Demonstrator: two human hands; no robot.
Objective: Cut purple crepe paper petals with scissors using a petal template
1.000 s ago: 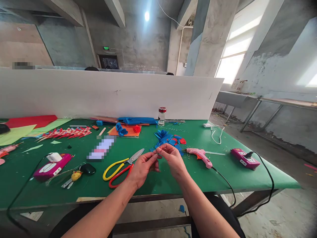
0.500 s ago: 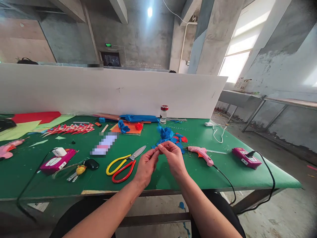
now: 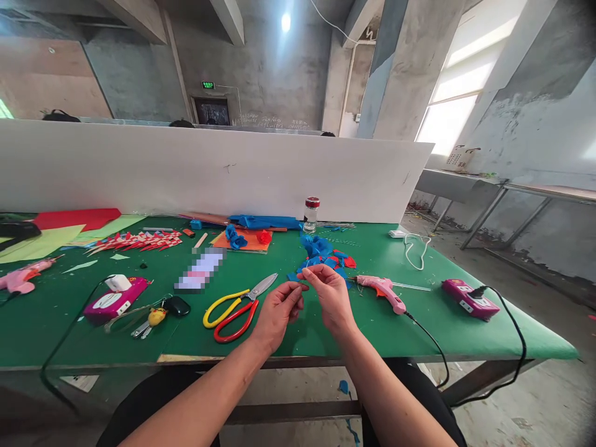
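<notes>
Grip, two-handed: your left hand and right hand, each pinched closed over the smooth green-topped table; anything between the fingertips is too fine to tell. At 9 o'clock, yellow-and-red-handled metal scissors, loops rigid. At 3, pink plastic pistol-shaped glue gun. At 1, loose blue and red paper-like petals, thin, curved: likely feather-light, easily creased; lift singly by the base edge. At 12, just beyond, ruffled blue paper-like flower: probably soft, crushable; hold it low, below the ruffles. Farther, at 12, clear red-lidded jar, upright.
</notes>
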